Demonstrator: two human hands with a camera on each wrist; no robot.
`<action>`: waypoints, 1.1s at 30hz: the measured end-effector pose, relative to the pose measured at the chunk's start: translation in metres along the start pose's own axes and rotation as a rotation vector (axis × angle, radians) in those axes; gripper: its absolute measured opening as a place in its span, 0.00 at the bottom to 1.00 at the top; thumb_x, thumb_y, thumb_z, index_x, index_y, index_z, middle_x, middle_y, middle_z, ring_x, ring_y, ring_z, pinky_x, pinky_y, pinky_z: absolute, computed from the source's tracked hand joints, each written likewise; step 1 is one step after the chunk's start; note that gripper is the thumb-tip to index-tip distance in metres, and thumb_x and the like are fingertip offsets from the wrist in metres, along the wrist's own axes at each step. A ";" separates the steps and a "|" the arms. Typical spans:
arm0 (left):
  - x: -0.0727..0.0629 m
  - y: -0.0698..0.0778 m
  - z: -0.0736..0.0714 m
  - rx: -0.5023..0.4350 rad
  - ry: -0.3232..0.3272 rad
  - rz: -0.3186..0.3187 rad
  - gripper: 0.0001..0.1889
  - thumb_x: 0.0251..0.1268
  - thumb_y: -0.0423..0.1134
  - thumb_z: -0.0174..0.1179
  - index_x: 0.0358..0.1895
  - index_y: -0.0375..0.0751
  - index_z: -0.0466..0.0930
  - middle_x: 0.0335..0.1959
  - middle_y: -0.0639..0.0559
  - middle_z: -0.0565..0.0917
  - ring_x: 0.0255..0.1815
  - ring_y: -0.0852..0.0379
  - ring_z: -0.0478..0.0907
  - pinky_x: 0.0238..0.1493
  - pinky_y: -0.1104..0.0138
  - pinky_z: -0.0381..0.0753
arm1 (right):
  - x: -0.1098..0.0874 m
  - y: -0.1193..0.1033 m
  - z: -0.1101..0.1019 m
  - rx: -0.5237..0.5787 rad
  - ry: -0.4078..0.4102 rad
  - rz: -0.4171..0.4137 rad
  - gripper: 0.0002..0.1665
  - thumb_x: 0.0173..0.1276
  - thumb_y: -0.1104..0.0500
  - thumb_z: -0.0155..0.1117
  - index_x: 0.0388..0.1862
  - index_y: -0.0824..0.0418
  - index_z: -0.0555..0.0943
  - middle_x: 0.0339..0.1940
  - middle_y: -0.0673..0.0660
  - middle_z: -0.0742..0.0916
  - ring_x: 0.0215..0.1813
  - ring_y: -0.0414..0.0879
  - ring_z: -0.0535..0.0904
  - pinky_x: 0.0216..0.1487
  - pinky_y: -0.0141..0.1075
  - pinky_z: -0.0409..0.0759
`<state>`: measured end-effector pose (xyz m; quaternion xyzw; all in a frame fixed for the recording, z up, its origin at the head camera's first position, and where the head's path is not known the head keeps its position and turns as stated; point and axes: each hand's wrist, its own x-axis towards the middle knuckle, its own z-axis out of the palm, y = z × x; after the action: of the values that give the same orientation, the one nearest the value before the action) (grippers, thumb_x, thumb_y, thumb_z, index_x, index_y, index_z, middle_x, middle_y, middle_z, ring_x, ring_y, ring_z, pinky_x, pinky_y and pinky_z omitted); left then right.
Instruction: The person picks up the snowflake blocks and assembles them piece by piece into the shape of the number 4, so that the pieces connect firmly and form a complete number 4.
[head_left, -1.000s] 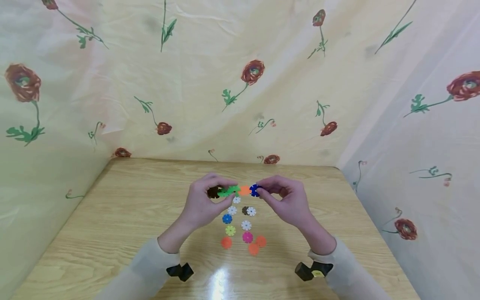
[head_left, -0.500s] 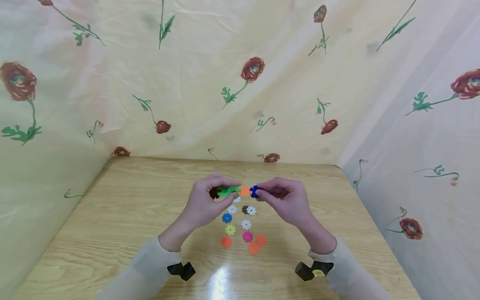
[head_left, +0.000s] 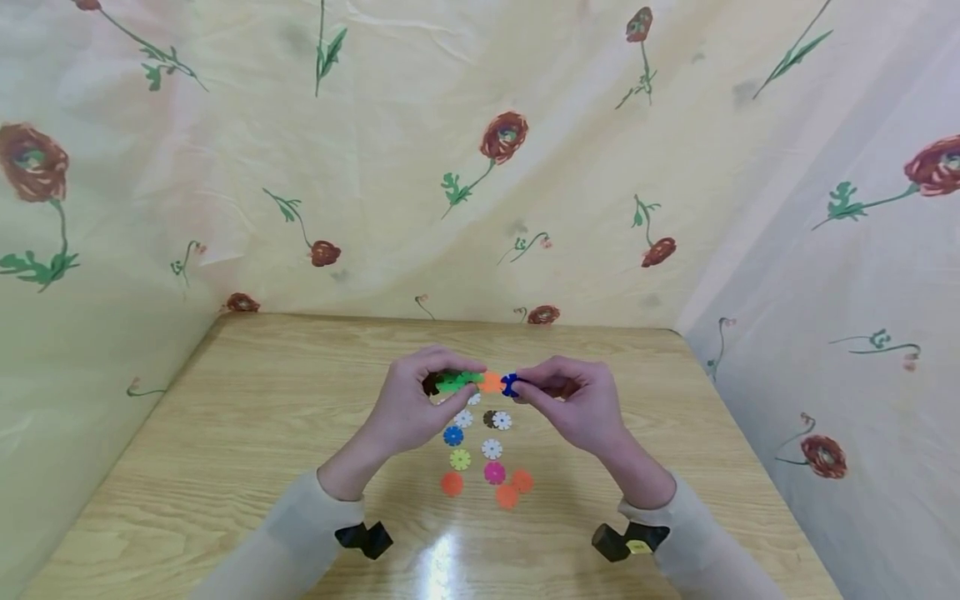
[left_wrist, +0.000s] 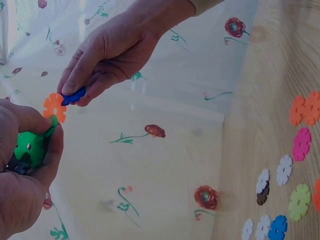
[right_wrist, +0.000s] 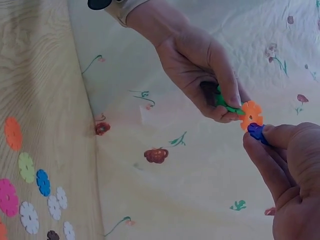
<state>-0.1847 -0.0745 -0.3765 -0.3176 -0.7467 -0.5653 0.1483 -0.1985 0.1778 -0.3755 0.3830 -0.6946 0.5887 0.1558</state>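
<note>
Cloth [head_left: 390, 150] with red flowers and green leaves hangs behind your work and on both sides. Next biggest is the wooden surface [head_left: 255, 433], light brown with wavy lines. You wear pale sleeves [head_left: 288, 533].

Your hands are close together, up above the surface. Your left hand [head_left: 412, 408] bends its thumb and fingers around some green pieces [left_wrist: 30, 147], so that grip is clamped on them. A dark piece [right_wrist: 209, 94] is in there too, partly hidden. Your right hand [head_left: 581, 408] pinches a dark blue disc [right_wrist: 257, 133], so that grip is clamped on it. Each of your wrists has a small black box [head_left: 365, 540].

An orange disc [right_wrist: 251, 116] is between your hands, touching the green on one side and the dark blue on the other. How deep they fit together is too small to tell.

More round discs with notches lie flat, nearer to you. Two loose orange discs [head_left: 507, 497] touch, with a pink disc [head_left: 495, 473] just beside them. On the left, a third loose orange one [head_left: 452, 483], a yellow-green disc [head_left: 461, 459] and a brighter blue disc [head_left: 453, 436] make a row. White discs [head_left: 492, 449] lie around too, and one partly covers a brown disc [head_left: 489, 419].
</note>
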 end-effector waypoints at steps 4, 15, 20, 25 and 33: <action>0.001 0.003 -0.002 -0.011 -0.033 0.005 0.12 0.65 0.25 0.72 0.49 0.39 0.92 0.46 0.45 0.91 0.37 0.59 0.84 0.36 0.70 0.87 | 0.000 -0.004 -0.002 -0.070 -0.030 -0.004 0.12 0.58 0.82 0.75 0.38 0.71 0.90 0.32 0.68 0.92 0.36 0.36 0.93 0.31 0.34 0.90; 0.003 0.001 0.007 -0.034 0.051 0.061 0.11 0.64 0.26 0.73 0.48 0.38 0.92 0.42 0.45 0.91 0.35 0.59 0.84 0.33 0.70 0.87 | 0.011 -0.015 -0.006 -0.176 -0.007 -0.010 0.13 0.57 0.81 0.75 0.38 0.69 0.91 0.34 0.65 0.93 0.36 0.33 0.92 0.33 0.32 0.90; 0.002 0.000 0.006 0.044 0.070 0.101 0.15 0.60 0.27 0.75 0.50 0.41 0.92 0.44 0.48 0.93 0.40 0.56 0.88 0.40 0.67 0.90 | 0.013 -0.017 -0.009 -0.218 0.006 -0.009 0.13 0.58 0.80 0.76 0.40 0.68 0.91 0.35 0.64 0.94 0.37 0.32 0.91 0.35 0.31 0.90; 0.002 -0.002 0.002 0.157 0.083 0.170 0.16 0.59 0.27 0.76 0.50 0.41 0.91 0.44 0.49 0.94 0.41 0.55 0.88 0.43 0.65 0.90 | 0.013 -0.016 -0.010 -0.224 0.018 -0.033 0.14 0.57 0.81 0.75 0.40 0.69 0.91 0.35 0.65 0.93 0.38 0.32 0.91 0.35 0.30 0.90; 0.000 -0.003 -0.004 0.208 0.111 0.193 0.16 0.59 0.25 0.76 0.50 0.41 0.92 0.42 0.49 0.93 0.39 0.55 0.87 0.40 0.67 0.89 | 0.012 -0.012 -0.007 -0.170 0.033 -0.043 0.11 0.68 0.78 0.68 0.46 0.72 0.89 0.36 0.68 0.93 0.38 0.33 0.91 0.34 0.30 0.90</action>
<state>-0.1872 -0.0785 -0.3772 -0.3388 -0.7579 -0.4848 0.2752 -0.2001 0.1803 -0.3572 0.3734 -0.7311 0.5304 0.2116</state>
